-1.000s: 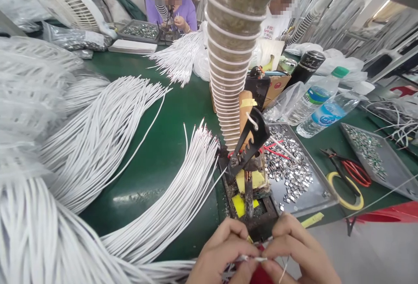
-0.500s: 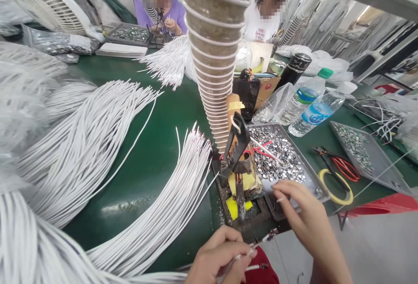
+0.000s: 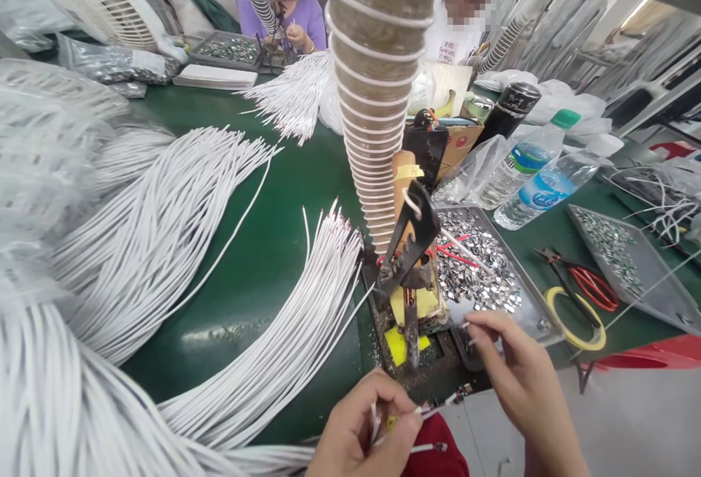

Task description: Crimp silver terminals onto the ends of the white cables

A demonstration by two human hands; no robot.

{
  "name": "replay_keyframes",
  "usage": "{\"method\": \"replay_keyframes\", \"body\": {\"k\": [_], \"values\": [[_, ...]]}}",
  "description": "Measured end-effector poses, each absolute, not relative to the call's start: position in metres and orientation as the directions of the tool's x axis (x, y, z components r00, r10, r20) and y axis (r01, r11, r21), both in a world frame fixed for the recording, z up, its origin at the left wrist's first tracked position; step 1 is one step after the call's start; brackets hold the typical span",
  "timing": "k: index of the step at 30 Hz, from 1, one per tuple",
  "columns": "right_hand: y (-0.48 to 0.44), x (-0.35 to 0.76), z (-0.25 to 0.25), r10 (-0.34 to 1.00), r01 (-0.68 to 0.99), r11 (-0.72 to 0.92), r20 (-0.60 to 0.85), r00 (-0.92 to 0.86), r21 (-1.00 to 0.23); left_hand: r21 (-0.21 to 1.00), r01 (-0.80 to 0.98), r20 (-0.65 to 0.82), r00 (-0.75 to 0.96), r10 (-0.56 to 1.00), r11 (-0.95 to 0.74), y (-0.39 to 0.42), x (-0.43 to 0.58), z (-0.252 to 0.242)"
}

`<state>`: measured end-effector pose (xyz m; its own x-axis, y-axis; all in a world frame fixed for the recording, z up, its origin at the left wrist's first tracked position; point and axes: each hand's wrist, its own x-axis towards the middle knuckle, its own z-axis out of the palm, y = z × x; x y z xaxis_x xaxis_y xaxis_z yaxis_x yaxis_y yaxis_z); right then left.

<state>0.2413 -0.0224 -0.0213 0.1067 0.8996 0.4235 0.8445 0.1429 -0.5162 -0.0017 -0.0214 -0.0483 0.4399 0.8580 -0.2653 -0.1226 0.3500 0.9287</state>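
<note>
Low in the view, my left hand [image 3: 368, 429] is closed around a few short white wires [image 3: 432, 448]. Their ends poke out past the thumb to the right, and small dark and metallic tips show on them. To its right, above the near corner of a grey tray [image 3: 539, 316], my right hand [image 3: 518, 367] has thumb and forefinger brought together. A tiny pale bit shows at those fingertips, too small to name. Small shiny metal pieces [image 3: 482, 265] fill much of the tray. Between the hands and the hose stands a soldering fixture [image 3: 408, 272] with a black clip and yellow paper.
A wide ribbed hose [image 3: 377, 97] rises behind the fixture. Bundles of white wires [image 3: 274, 345] lie to the left. Water bottles [image 3: 539, 188], pliers [image 3: 591, 283], a yellow tape roll [image 3: 594, 338] and a second tray [image 3: 665, 280] stand right. Two people sit across the table.
The view has shifted slightly, moving the scene rightward. My left fingers have curled further, showing more of the wires between them. My right thumb and forefinger have come closer together by the tray.
</note>
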Motion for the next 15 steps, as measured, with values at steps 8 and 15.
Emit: {"method": "replay_keyframes", "body": {"k": [8, 15], "values": [[-0.043, 0.196, -0.015, 0.867, 0.670, 0.409, 0.493, -0.074, -0.619, 0.881, -0.247, -0.275, 0.423, 0.863, 0.402, -0.009, 0.002, -0.024], [-0.037, 0.185, -0.005, 0.828, 0.665, 0.462, 0.555, -0.086, -0.587, 0.774, -0.356, -0.382, 0.397, 0.835, 0.524, -0.009, 0.005, -0.014]]}}
